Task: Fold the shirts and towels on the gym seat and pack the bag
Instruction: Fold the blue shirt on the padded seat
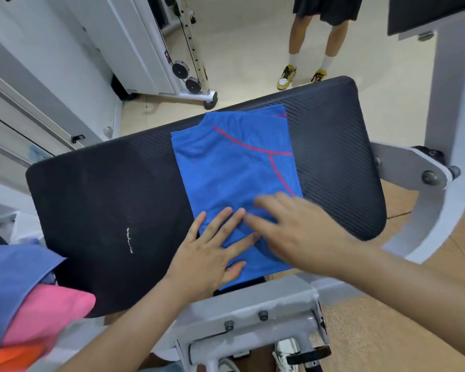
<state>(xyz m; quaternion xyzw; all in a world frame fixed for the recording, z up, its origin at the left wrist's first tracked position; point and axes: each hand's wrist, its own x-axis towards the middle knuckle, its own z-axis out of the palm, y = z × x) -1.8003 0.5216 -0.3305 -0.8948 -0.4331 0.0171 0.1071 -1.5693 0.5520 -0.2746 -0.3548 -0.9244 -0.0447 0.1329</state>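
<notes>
Starting at your far left, count three cloths heaped just off the end of the surface [105,197]: a blue cloth [14,269] on top, a pink cloth [49,312] under it and an orange cloth [8,358] lowest. You cannot tell from here which are shirts and which are towels. All three look soft and limp, so expect them to sag and open out if you lift them by one corner.

Right of the surface's middle lies one shirt [234,167], blue with pink piping. It is already folded into a long strip running away from you, and its near end reaches the near edge. It looks like thin, light mesh with no stiffness, and it will probably slide a little on the ribbed pad. Take it at the two near corners, or slip flat fingers under the near end, to bring that end over to the far one.

Your left hand [207,256] lies flat on the shirt's near end, fingers spread and straight, pinching nothing. Your right hand [293,232], just beside it and blurred, reaches over the cloth with its fingers straight too; whether it presses down you cannot tell. No bag is in view.
</notes>
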